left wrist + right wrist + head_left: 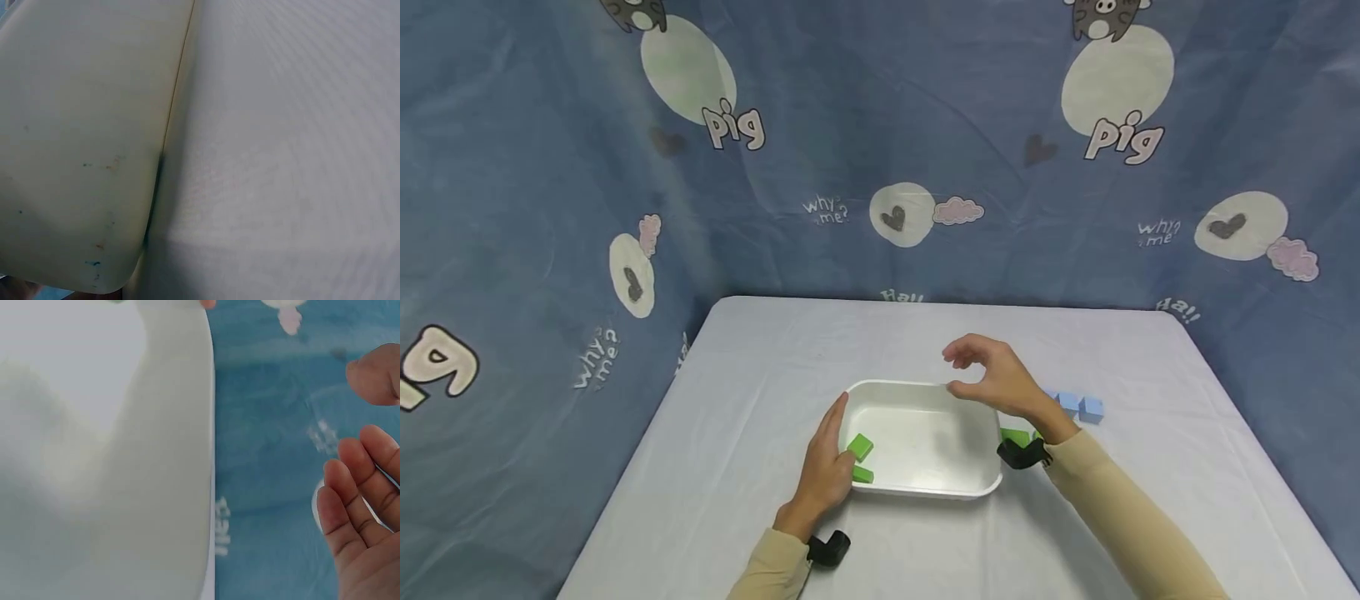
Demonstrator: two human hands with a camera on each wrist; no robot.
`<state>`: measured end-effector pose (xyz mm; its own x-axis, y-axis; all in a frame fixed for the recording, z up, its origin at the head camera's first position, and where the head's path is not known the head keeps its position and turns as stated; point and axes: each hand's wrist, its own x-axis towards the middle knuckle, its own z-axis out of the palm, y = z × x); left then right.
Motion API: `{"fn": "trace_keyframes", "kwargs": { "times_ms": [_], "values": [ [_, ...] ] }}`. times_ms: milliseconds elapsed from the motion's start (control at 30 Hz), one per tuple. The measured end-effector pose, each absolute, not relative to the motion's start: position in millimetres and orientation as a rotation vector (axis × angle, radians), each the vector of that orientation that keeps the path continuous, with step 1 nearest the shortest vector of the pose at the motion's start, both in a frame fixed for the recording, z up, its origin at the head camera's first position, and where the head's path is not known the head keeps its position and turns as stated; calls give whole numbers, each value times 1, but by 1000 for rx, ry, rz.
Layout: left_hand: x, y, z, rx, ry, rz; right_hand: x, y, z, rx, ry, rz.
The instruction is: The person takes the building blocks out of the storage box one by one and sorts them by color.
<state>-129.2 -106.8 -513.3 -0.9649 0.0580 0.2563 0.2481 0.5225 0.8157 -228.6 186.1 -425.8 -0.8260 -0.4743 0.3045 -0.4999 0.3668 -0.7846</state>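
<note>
A white rectangular tray [936, 450] stands on the white table. Inside its left end lie two green blocks, one [860, 447] near the middle of that side and another [862, 475] closer to the front corner, partly covered by my hand. My left hand [826, 471] holds the tray's left side, thumb over the rim and fingers along the outside. Above the tray's far right corner hovers my right hand [996, 375], its fingers loosely curved, with a gap between thumb and fingertips. The right wrist view shows those fingers [359, 462] holding nothing.
Right of the tray, green blocks [1017, 436] lie partly behind the right wrist. Several blue blocks [1091, 410] sit in a row beyond that forearm, some hidden. A patterned blue cloth [850, 125] hangs behind the table [760, 358].
</note>
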Motion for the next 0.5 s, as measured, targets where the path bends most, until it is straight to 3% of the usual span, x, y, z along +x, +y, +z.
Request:
{"fn": "trace_keyframes", "kwargs": {
  "times_ms": [500],
  "values": [
    [-131, -109, -515, -265, -2572, -1415, -245, 128, -430, 1122, -2519, 1536]
  ]
}}
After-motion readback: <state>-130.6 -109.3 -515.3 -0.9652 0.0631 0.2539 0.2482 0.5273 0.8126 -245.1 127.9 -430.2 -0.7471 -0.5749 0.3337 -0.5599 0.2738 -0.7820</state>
